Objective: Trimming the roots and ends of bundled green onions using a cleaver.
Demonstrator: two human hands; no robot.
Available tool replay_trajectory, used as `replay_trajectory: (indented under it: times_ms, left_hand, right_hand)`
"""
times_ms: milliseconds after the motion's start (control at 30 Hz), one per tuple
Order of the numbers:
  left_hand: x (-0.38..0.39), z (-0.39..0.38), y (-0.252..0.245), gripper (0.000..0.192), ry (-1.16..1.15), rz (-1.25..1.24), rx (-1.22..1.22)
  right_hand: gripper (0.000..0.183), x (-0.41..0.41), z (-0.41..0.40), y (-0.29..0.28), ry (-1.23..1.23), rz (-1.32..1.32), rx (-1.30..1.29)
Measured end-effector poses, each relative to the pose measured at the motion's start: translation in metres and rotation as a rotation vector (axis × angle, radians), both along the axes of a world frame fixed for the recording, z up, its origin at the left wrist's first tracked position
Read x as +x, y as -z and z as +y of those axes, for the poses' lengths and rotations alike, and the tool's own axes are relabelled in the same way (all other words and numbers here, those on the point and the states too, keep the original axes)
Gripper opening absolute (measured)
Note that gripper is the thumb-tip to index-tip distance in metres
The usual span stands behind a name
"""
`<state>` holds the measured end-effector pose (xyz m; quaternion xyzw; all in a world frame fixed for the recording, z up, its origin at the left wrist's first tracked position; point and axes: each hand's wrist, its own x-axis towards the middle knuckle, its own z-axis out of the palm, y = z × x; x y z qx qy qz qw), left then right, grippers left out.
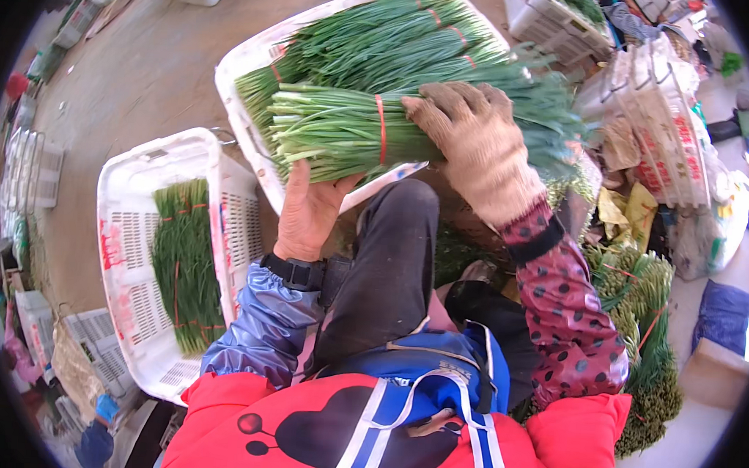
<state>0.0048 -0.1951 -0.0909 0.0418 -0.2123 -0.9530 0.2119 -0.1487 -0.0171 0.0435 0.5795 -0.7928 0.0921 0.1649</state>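
Observation:
A bundle of green chives [329, 127] with a red band around its stems is between my hands, above a white plastic crate [235, 52]. My right hand [472, 134], in a worn tan knit glove, grips the bundle from above, just past the band. My bare left hand [315, 208] holds the stem ends from below; its thumb presses against them and its other fingertips are hidden. The leaf ends blur to the right. Under the bundle, the crate holds several more banded chive bundles [385, 37] lying side by side.
Beside my left arm stands a second white crate [111, 233] with banded greens [185, 262] inside. More bundles [648, 337] lie by my right elbow. Stacked white crates [660, 122] and plastic bags stand at the right. My bent knee [400, 235] rises between my arms.

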Motion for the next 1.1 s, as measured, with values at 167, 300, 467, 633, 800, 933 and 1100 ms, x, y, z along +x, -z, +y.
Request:
replay_trajectory:
  times_ms: [167, 300, 467, 633, 800, 933, 1100]
  left_hand:
    - [0.039, -0.026, 0.02, 0.049, 0.127, -0.591, 0.126]
    - [0.062, -0.053, -0.006, 0.046, 0.176, -0.783, -0.305]
    - [-0.008, -0.084, -0.01, 0.073, 0.043, -0.784, -1.559]
    - [-0.091, -0.046, 0.041, 0.109, 0.402, -0.644, -2.327]
    - [-0.115, -0.02, 0.079, 0.128, 0.323, -0.656, -2.378]
    - [-0.117, -0.027, 0.068, 0.123, 0.331, -0.621, -2.416]
    - [-0.105, -0.043, 0.034, 0.12, 0.426, -0.602, -2.504]
  right_hand:
    - [0.055, -0.028, -0.017, 0.078, 0.303, -0.211, 0.405]
    - [0.047, -0.032, 0.033, 0.119, 0.625, -0.417, 0.273]
    - [0.048, 0.006, 0.106, 0.135, 0.853, -0.586, 0.058]
    - [0.038, 0.097, 0.146, 0.143, 0.98, -0.738, 0.166]
    - [0.027, 0.157, 0.173, 0.144, 0.98, -1.011, 0.32]
    - [0.03, 0.141, 0.176, 0.142, 0.985, -1.028, 0.244]
    - [0.034, 0.075, 0.136, 0.143, 0.747, -1.005, -0.064]
